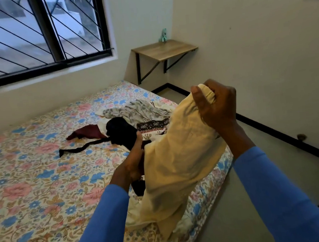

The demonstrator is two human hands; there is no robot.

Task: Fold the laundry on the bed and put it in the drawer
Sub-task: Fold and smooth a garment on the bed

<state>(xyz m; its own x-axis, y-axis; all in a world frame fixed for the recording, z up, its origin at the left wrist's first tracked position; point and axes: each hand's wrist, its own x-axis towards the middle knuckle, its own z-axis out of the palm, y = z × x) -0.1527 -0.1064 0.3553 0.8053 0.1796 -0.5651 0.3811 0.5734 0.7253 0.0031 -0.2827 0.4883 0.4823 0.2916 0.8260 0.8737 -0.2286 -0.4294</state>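
Both arms in blue sleeves [279, 197] reach over the near right edge of the bed [33, 172] with its floral sheet. The cream garment [178, 167] is held up between the hands, its lower end trailing on the bed edge. Left hand [131, 162] grips the garment's left edge, thumb up, fingers mostly hidden behind the cloth. Right hand [214, 105], higher and to the right, is fisted tight round the bunched top of the garment. Further in, mid-bed, is the loose laundry pile: black garment [120, 132] with a black strap [79, 147] trailing left, maroon cloth [87, 133], elephant-print cloth [153, 124], grey floral cloth [134, 109]. Grey floor [239, 191] on the right. Far corner: wooden wall shelf [164, 49] carrying a small teal toy [163, 35]; barred window [39, 35] far left.
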